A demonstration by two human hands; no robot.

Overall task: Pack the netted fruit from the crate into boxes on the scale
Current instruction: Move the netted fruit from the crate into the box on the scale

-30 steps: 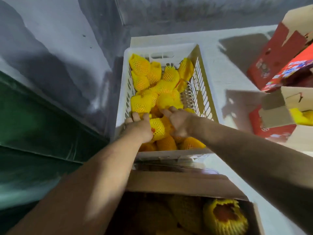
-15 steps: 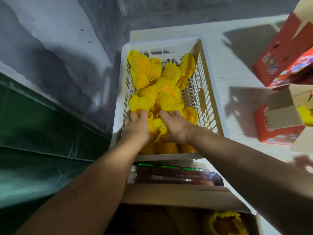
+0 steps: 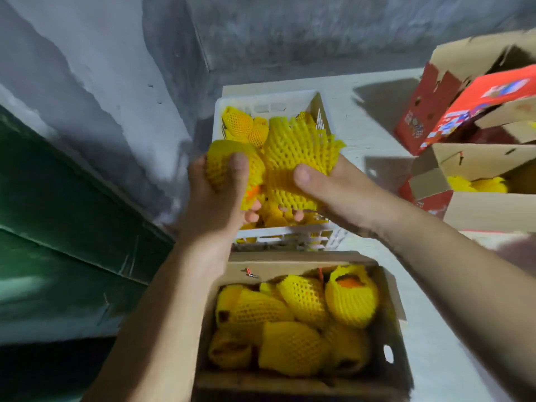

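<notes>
Biggest risk: I'm carrying several netted fruit (image 3: 293, 166) as one bundle, above the crate's near end and short of the box. My left hand (image 3: 216, 195) is curled round one wrapped piece, my right hand (image 3: 333, 190) cups the rest, thumb on top. Loose foam sleeves are springy, so I judge a fruit could slide out of its net mid-carry and hit the table (image 3: 365, 117).

Next: box (image 3: 390, 311) below my wrists is well filled. Dropping more on top could roll one over the wall.

Containers:
- far boxes (image 3: 475, 161), right: red-printed, flaps open, one shows yellow netting
- near box: netted fruit, closely packed
- white crate (image 3: 319, 111): some fruit left

Scale isn't visible.
</notes>
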